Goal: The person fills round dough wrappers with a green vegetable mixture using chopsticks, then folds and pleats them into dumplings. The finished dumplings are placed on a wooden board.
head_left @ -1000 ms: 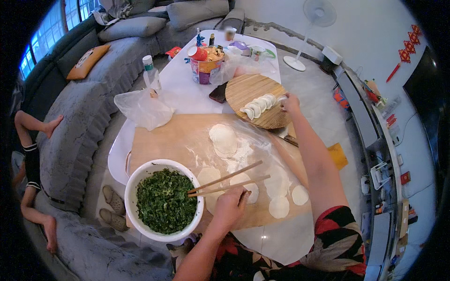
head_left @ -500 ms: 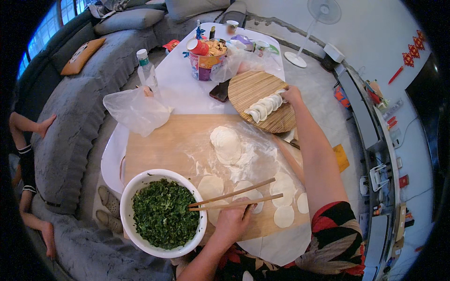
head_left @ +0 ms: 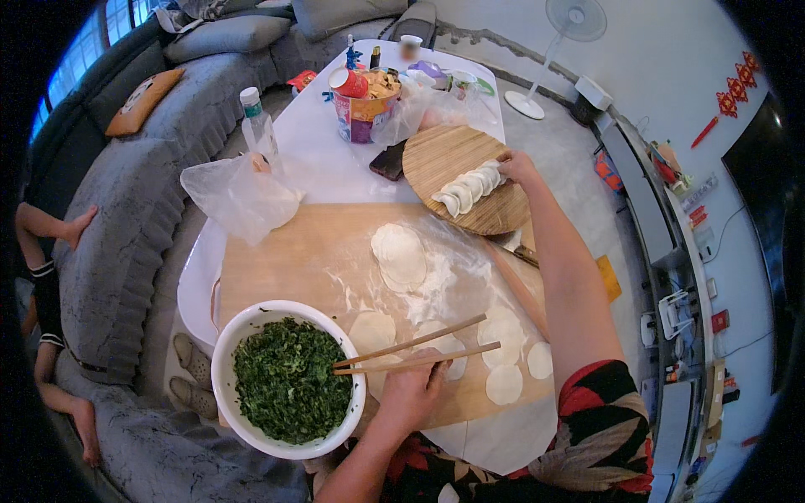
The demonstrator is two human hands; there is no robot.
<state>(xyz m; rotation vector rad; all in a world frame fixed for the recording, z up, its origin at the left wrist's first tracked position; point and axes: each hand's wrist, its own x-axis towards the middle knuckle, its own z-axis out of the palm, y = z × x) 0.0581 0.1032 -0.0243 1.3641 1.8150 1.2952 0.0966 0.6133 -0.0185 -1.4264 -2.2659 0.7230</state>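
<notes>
My left hand is closed round a pair of wooden chopsticks. Their tips rest over chopped green filling in a white bowl. At the far right, my right hand pinches a pale dumpling at the upper end of a row of dumplings. The row lies across a round wooden board; my fingers partly hide the pinched dumpling. Between my arms, a stack of dough wrappers sits on the floured cutting board. Single wrappers lie nearer me.
A rolling pin and a knife lie by my right forearm. Beyond are a phone, a snack bucket, plastic bags and a bottle. Another person's bare legs show on the grey sofa at left.
My right hand has shifted slightly at the dumpling row's upper end, fingers still on the dumpling. My left hand keeps the chopsticks over the bowl. The whole view has drifted slightly.
</notes>
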